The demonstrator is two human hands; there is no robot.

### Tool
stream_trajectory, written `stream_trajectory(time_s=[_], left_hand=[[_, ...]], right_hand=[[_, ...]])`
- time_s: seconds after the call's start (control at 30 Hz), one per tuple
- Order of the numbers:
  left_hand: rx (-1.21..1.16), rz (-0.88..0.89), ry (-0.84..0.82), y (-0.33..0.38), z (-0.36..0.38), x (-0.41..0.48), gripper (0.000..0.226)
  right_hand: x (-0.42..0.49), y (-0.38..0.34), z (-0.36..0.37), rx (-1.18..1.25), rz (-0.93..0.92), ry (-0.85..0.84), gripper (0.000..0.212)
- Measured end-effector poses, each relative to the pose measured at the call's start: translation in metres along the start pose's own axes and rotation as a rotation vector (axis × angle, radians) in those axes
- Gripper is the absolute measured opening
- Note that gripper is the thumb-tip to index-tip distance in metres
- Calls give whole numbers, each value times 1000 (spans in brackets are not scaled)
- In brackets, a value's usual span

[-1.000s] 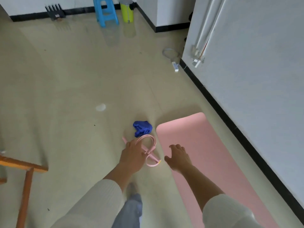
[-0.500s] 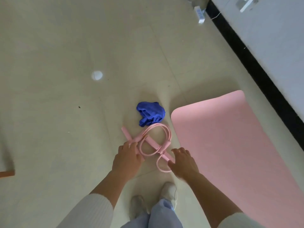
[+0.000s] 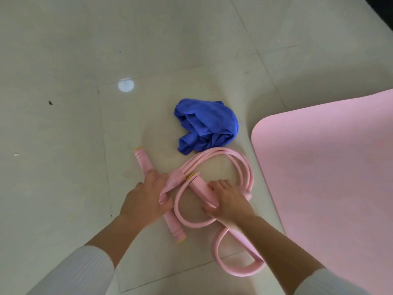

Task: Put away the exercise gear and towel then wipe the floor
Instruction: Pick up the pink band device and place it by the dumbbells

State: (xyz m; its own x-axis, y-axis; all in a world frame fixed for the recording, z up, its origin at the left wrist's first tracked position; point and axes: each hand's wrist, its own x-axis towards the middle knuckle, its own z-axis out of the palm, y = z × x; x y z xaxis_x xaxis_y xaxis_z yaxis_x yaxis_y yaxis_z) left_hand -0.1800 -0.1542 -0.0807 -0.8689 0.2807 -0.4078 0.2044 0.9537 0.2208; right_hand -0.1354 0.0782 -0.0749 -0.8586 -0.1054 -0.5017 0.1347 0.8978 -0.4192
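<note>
A pink resistance pull-rope (image 3: 240, 165) with looped tubes and two foam bars lies on the tiled floor. My left hand (image 3: 144, 199) is closed around the left foam bar and the strap at its middle. My right hand (image 3: 227, 199) grips the other foam bar, inside the loops. A crumpled blue towel (image 3: 206, 126) lies just beyond the rope, touching its far loop. A pink exercise mat (image 3: 329, 167) is spread flat on the right.
Pale floor tiles (image 3: 63, 145) stretch to the left and ahead, with a bright light spot (image 3: 126, 84) and a few dark specks. A dark baseboard corner (image 3: 382, 9) shows at the top right.
The view dropped much closer to the floor. Both hands went from hovering over the pull-rope to closing on its foam bars. The towel and mat have not moved.
</note>
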Motion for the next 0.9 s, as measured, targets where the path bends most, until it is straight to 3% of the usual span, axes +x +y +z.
stream_trajectory(time_s=[0.1, 0.2, 0.33, 0.53, 0.7, 0.9], left_hand=[[-4, 30, 16, -4, 8, 9, 50], [-103, 5, -30, 3, -8, 8, 33], [-177, -22, -19, 21, -63, -31, 26], [-210, -27, 30, 76, -204, -119, 22], [-225, 85, 71, 145, -350, -192, 23], [-233, 306, 109, 229, -488, -293, 24]], right_hand=[[7, -4, 5, 41, 55, -23, 46], [-2, -13, -6, 86, 94, -34, 37], [-46, -34, -49, 209, 92, 30, 43], [-169, -92, -173, 349, 142, 131, 42], [-296, -147, -304, 442, 246, 249, 46], [-462, -212, -415, 605, 423, 530, 53]])
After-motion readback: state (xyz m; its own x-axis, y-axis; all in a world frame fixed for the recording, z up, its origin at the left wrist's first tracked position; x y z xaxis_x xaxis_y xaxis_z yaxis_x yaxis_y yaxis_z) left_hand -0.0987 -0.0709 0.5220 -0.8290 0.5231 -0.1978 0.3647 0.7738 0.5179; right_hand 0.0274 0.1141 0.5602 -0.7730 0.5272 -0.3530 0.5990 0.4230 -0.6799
